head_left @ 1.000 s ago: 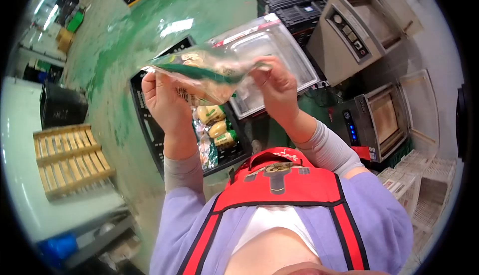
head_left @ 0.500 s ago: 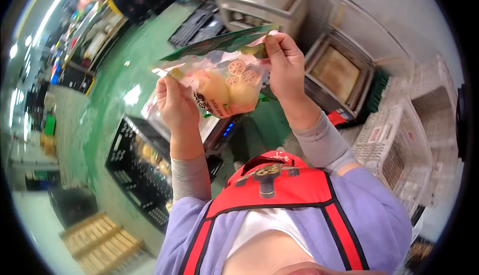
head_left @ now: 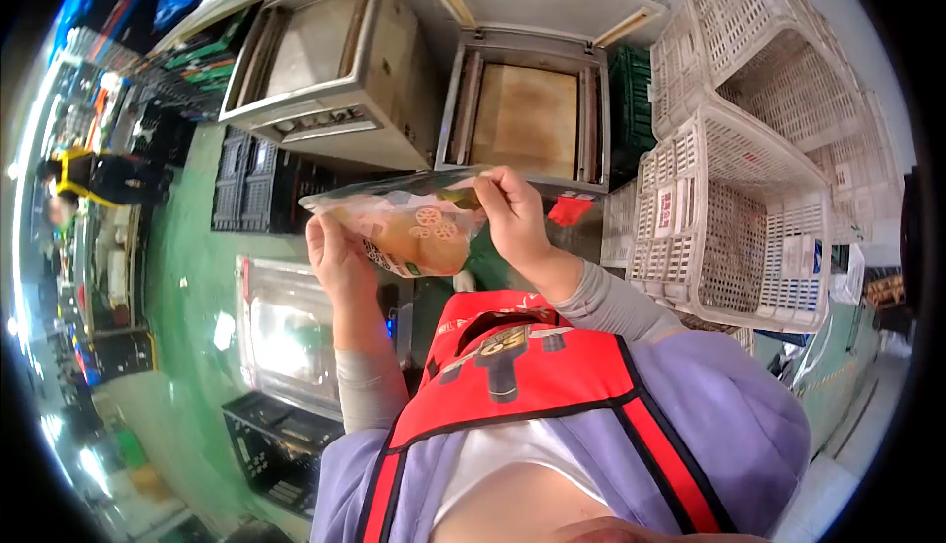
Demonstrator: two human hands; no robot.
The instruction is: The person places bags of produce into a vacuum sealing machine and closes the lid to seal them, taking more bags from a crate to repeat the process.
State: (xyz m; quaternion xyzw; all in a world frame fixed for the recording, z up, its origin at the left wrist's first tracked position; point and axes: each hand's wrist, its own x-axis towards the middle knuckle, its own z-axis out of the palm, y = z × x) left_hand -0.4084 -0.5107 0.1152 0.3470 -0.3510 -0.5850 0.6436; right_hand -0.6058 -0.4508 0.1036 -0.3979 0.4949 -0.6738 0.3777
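A printed plastic pouch [head_left: 399, 237] with pale, rounded pieces inside hangs in front of my chest. Lotus-root slices are pictured on its front, and a green-edged strip runs along its top. My left hand [head_left: 337, 255] pinches the pouch's upper left corner. At the upper right corner, my right hand [head_left: 514, 216] grips it between thumb and fingers. The top edge is stretched between both hands. Below and left of the pouch is a machine with a shiny transparent lid [head_left: 288, 331], partly hidden by my left forearm.
Ahead stand a metal cabinet-like machine [head_left: 394, 80] and another with a raised lid and a brownish plate [head_left: 524, 121]. White plastic baskets [head_left: 680, 237] are stacked at right. A black crate [head_left: 281, 444] sits at lower left. Someone in dark clothing [head_left: 123, 178] is far left.
My view has turned rightward, bringing the metal machines and white baskets nearer the centre. The pouch appears lower in view, still held at both corners.
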